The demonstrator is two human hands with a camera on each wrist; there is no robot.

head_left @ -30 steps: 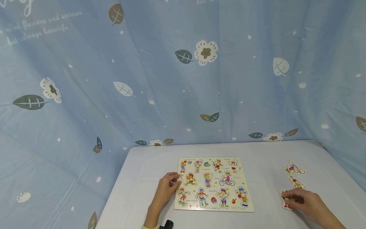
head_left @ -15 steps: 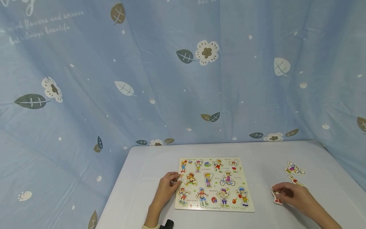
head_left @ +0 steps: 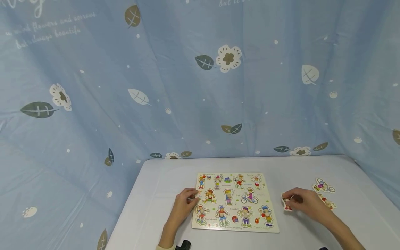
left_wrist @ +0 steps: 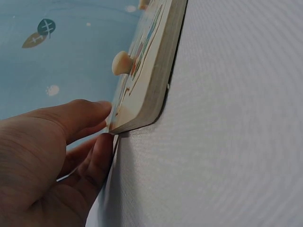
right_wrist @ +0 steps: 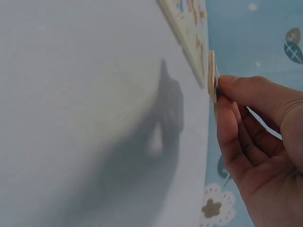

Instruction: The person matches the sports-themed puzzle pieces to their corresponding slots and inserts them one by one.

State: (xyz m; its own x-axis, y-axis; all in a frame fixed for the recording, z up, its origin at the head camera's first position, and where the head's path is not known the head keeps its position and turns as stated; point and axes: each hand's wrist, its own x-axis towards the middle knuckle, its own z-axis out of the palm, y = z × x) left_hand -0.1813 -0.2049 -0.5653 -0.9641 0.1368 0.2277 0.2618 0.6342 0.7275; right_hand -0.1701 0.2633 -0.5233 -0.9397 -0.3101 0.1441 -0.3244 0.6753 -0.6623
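A wooden knob puzzle board [head_left: 220,200] with several cartoon sports figures lies flat on the table. At its left edge is my left hand [head_left: 185,204]; in the left wrist view the thumb and fingers pinch the corner of the board [left_wrist: 156,90], beside a round wooden knob [left_wrist: 121,63]. My right hand [head_left: 307,203] pinches a small figure-shaped puzzle piece [head_left: 286,204] just right of the board. In the right wrist view the piece [right_wrist: 211,78] is seen edge-on between thumb and fingertips, raised over the table, and the hand casts a shadow.
Two loose puzzle pieces lie at the right: a cyclist piece [head_left: 323,186] and, nearer, another figure piece [head_left: 327,202] partly behind the right hand. The white table [head_left: 156,180] meets a blue leaf-patterned curtain [head_left: 187,104] at its back edge.
My right hand has lifted the puzzle piece from beside the loose ones and carried it left toward the board. The left hand stays at the board's left edge.
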